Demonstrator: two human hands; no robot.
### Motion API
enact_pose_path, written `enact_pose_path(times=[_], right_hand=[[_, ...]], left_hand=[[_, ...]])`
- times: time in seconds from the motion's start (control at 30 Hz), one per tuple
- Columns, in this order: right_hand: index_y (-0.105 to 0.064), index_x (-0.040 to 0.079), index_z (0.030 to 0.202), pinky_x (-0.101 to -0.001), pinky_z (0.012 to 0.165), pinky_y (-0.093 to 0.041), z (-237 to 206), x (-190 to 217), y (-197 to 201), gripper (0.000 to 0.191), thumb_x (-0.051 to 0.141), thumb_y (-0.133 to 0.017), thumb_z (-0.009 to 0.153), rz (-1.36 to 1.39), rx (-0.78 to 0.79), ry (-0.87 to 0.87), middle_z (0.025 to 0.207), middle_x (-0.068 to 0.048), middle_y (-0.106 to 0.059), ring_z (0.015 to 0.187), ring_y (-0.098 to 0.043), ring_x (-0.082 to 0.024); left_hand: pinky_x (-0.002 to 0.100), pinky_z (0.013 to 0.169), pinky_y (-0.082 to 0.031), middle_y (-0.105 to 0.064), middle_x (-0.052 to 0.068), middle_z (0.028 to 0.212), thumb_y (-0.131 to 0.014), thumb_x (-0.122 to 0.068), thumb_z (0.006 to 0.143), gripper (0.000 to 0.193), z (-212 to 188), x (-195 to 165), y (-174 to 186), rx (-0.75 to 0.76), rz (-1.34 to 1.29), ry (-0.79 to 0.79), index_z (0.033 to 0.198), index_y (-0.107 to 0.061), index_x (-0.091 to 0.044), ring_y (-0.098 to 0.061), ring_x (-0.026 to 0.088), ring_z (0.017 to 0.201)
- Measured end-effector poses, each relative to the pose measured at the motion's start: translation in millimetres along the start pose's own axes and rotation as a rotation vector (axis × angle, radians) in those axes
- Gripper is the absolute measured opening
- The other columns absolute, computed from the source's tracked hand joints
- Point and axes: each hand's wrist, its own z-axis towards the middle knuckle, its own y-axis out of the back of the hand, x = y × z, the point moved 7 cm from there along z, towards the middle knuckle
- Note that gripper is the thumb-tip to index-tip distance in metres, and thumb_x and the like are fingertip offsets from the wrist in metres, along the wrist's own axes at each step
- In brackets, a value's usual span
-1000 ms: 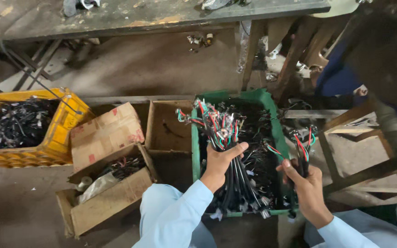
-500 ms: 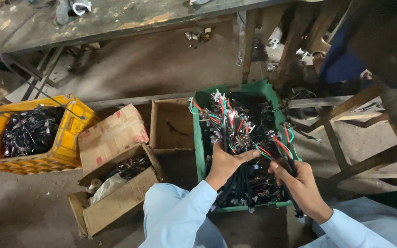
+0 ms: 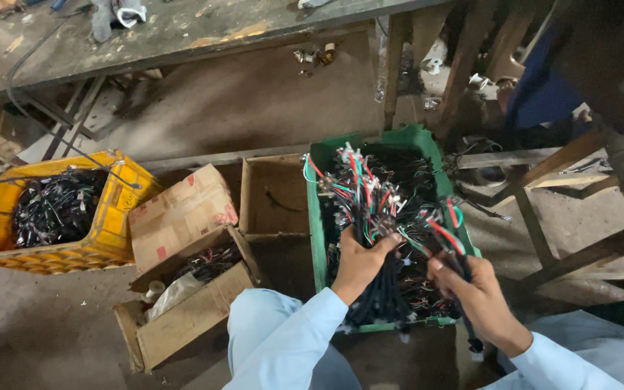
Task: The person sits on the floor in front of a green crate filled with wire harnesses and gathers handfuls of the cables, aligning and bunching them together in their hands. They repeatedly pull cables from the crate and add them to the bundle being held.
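Note:
My left hand (image 3: 359,263) grips a thick bundle of black wire harnesses (image 3: 362,195) with red, green and white leads fanning out at the top, held above a green plastic crate (image 3: 316,217) full of the same black wiring. My right hand (image 3: 474,292) is closed on a smaller wire harness (image 3: 451,235) with red and green leads, right beside the big bundle, over the crate's near right corner. Both arms wear light blue sleeves.
A yellow crate (image 3: 113,224) of black wiring sits at far left. Between it and the green crate stand an open cardboard box (image 3: 182,325) holding wires and a plastic bag, and an empty cardboard box (image 3: 272,195). A dirty workbench (image 3: 182,36) spans the top; wooden frames (image 3: 543,238) lie at right.
My right hand has brought its small harness leftward, close against the big bundle in my left hand. The view has shifted slightly, with the crates now sitting further right in frame.

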Motion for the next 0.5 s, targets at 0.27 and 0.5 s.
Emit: enact_pose_path(times=[0.27,0.5], right_hand=[[-0.057,0.003,0.081,-0.0265,0.048,-0.025,8,-4,7,0.027,0.022,-0.061,0.100,0.215,-0.019,-0.147,0.064,0.004,-0.039,0.054,-0.032,-0.006],[-0.039,0.013,0.071,-0.0285,0.047,-0.031,15,18,32,0.039,0.025,-0.062,0.100,0.447,-0.216,-0.044,0.059,0.007,-0.032,0.049,-0.036,-0.008]], left_hand=[[0.032,0.066,-0.060,-0.076,0.019,0.095,-0.076,-0.007,0.089,0.017,1,8,-7,0.030,-0.342,0.289,0.097,-0.072,0.008,-0.074,0.019,0.076],[0.035,0.060,-0.058,-0.069,0.011,0.090,-0.078,-0.014,0.086,0.031,-10,9,-11,0.159,-0.332,0.418,0.112,-0.066,-0.005,-0.071,0.021,0.069]])
